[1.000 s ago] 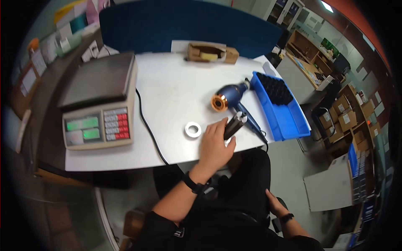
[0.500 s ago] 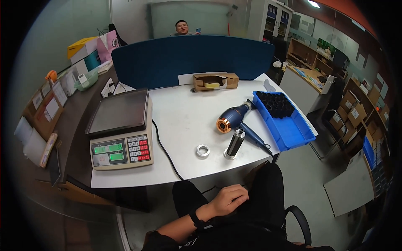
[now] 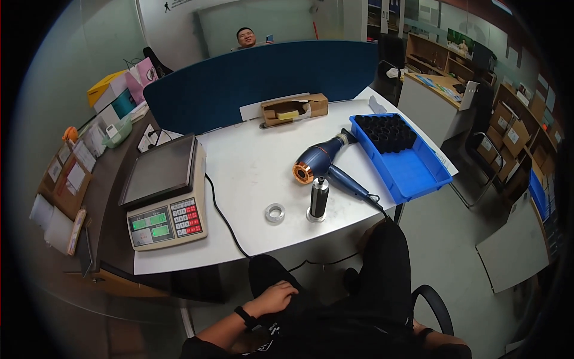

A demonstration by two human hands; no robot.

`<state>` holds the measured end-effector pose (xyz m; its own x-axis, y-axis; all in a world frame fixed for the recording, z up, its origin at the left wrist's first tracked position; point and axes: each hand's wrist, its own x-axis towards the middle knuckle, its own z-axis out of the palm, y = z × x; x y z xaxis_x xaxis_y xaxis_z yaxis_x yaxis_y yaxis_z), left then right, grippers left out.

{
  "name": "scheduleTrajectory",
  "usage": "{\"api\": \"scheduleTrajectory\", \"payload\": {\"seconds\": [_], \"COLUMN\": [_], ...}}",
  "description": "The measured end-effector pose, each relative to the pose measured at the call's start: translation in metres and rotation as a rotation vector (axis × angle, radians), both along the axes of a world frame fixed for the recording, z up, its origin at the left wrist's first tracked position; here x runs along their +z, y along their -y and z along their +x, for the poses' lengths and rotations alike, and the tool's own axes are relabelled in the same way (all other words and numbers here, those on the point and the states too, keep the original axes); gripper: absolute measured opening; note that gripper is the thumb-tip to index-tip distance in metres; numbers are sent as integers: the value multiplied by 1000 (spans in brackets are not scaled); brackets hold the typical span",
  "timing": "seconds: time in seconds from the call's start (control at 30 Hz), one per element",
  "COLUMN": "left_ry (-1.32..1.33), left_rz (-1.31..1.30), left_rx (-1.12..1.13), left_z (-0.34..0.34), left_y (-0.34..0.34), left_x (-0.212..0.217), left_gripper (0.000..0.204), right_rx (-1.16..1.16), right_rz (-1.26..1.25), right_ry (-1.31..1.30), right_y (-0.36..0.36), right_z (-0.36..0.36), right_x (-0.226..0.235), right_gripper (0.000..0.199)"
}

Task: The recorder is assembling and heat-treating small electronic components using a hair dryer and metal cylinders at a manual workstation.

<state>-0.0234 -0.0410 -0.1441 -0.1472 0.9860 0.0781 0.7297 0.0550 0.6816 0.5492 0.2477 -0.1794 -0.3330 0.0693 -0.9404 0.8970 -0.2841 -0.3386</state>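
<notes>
My left hand (image 3: 276, 298) rests on my left thigh, its fingers lightly bent, with no object visible in it. Only a bit of my right hand (image 3: 417, 326) shows beside the chair armrest; its fingers are hidden. On the white table (image 3: 239, 161) in front of me stands an upright black-and-silver cylinder (image 3: 318, 200) on a round metal base. A silver metal ring (image 3: 274, 213) lies to its left. Behind the cylinder lies a dark blue hair dryer (image 3: 320, 158) with a copper-coloured end. Neither hand touches these.
A weighing scale (image 3: 167, 191) with lit green displays stands at the left. At the right, a blue tray (image 3: 412, 176) holds several black tubes (image 3: 385, 133). An opened cardboard box (image 3: 296, 110) sits before the blue partition (image 3: 263, 72); a person (image 3: 246, 38) holding a phone is behind it.
My left hand has moved left and slightly down, from between my thighs onto my left thigh. The view has shifted; part of my right hand now shows. The table things look unmoved.
</notes>
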Motion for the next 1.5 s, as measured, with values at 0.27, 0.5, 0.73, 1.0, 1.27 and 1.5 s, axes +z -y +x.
{"api": "scheduleTrajectory", "payload": {"seconds": [0.27,0.5,0.73,1.0,1.27,1.5], "left_ry": [-186,-253,82,516,1197,1295], "left_rz": [-35,-169,-636,-733,-996,-1061], "left_rx": [134,4,-348,-398,108,20], "left_z": [-22,-12,37,117,151,156], "left_y": [0,-26,-101,-167,-203,-225], "left_x": [-3,-2,-35,-97,-173,-226], "left_gripper": [25,25,37,46,46,52], "right_rx": [-99,-192,-262,-384,-55,10], "right_rz": [-67,-117,-119,-94,412,1604], "right_ry": [-72,-145,-222,-276,-401,-232], "right_y": [-10,-4,-15,-16,-4,-23], "right_z": [30,44,41,37,-56,-55], "right_x": [-29,-53,-72,-82,120,120], "right_gripper": [59,55,51,47,28,44]}}
